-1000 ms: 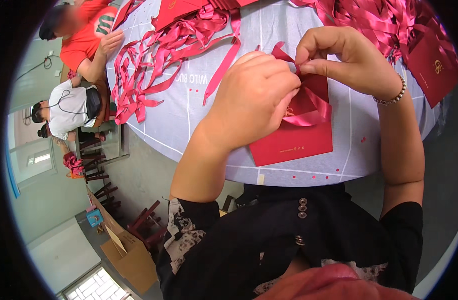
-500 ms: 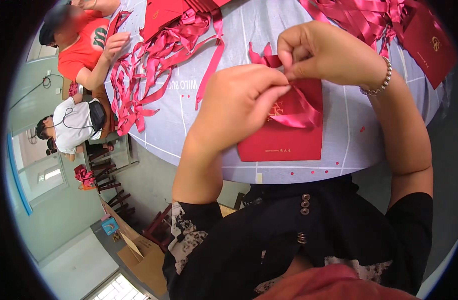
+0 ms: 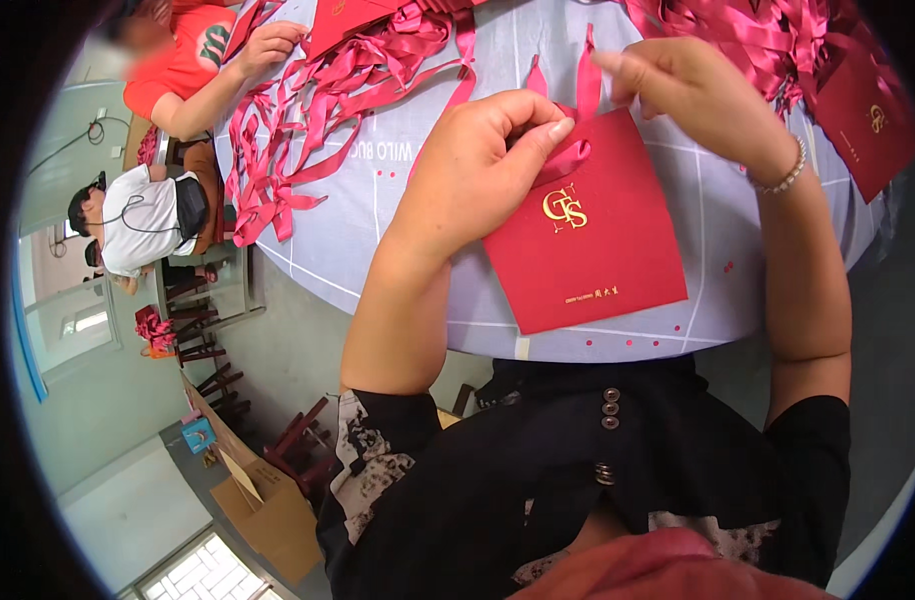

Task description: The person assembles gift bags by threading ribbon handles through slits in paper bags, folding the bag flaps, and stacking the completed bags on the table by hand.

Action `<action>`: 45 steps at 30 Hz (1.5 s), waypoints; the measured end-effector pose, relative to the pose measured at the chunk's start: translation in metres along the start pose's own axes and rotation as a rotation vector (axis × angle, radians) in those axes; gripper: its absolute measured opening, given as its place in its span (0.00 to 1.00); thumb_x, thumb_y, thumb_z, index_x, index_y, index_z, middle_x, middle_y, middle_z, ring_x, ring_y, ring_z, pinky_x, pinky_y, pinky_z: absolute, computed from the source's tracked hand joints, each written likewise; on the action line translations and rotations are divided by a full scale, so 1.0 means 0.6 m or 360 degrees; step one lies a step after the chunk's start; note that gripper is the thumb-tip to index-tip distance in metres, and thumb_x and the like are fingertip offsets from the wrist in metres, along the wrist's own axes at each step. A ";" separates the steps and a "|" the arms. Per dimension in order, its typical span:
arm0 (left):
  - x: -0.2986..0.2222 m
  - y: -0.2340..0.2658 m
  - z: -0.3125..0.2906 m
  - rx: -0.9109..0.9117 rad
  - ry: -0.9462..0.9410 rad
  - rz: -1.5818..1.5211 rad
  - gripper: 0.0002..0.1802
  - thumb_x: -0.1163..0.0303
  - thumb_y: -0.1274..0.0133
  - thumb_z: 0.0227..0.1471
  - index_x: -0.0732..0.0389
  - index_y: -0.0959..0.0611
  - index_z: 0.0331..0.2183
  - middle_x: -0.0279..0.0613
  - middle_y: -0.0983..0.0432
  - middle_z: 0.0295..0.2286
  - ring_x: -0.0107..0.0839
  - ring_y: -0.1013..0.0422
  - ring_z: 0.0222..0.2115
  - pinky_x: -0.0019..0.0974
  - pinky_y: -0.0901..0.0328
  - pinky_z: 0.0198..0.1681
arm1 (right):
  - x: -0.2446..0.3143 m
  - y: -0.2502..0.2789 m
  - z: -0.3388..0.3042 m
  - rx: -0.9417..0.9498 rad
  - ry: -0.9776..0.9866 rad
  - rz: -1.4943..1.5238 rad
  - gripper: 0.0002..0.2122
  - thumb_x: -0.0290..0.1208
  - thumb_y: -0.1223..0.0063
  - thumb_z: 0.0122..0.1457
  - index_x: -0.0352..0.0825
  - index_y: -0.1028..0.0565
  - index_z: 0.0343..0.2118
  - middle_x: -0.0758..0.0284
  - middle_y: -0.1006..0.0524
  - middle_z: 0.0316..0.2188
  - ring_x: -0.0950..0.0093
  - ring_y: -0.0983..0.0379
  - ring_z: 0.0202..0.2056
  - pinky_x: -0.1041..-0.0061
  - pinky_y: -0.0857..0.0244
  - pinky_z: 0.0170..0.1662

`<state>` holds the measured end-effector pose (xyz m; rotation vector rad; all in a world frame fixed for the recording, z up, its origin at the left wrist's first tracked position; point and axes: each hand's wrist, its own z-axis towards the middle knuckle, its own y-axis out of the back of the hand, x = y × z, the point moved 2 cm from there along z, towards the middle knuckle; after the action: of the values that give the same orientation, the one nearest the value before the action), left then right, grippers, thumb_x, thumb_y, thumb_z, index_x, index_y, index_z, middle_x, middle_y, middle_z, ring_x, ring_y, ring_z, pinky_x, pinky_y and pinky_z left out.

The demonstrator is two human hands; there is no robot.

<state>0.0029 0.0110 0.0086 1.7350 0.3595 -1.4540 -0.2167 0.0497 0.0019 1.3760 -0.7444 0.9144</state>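
A flat red paper bag (image 3: pixel 603 240) with a gold emblem lies tilted on the table in front of me. Dark pink ribbon (image 3: pixel 568 160) loops over its upper edge, and two loose tails stand out beyond it. My left hand (image 3: pixel 483 165) rests at the bag's upper left, thumb and forefinger pinching the ribbon there. Beyond the bag's upper right corner is my right hand (image 3: pixel 683 95), lifted, its fingers bent and its fingertips smeared by motion. They are close to one ribbon tail (image 3: pixel 589 75), but whether they touch it is unclear.
Tangled ribbons (image 3: pixel 328 140) and stacked red bags (image 3: pixel 343 20) cover the table's far left. More ribbons (image 3: pixel 748 40) and a red bag (image 3: pixel 863 125) lie at the far right. A co-worker's hand (image 3: pixel 273 48) reaches among the left ribbons. The round table edge (image 3: pixel 598 355) is close to my body.
My right hand has moved away from my left, up and to the right. The bag has turned on the table, uncovering its emblem, and the ribbon tails now point away from me.
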 end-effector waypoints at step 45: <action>-0.032 -0.020 -0.018 -0.0071 -0.0341 0.0141 0.11 0.64 0.40 0.54 0.63 0.17 0.29 0.50 0.23 0.21 0.47 0.25 0.21 0.42 0.33 0.26 | 0.025 0.003 0.014 0.0274 -0.0360 0.0410 0.27 0.42 0.51 0.69 0.39 0.42 0.67 0.66 0.28 0.50 0.79 0.30 0.47 0.77 0.31 0.46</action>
<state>-0.0036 0.0319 0.0211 1.5230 0.1972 -1.5375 -0.2104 0.0426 0.0165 1.5771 -1.0531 1.0532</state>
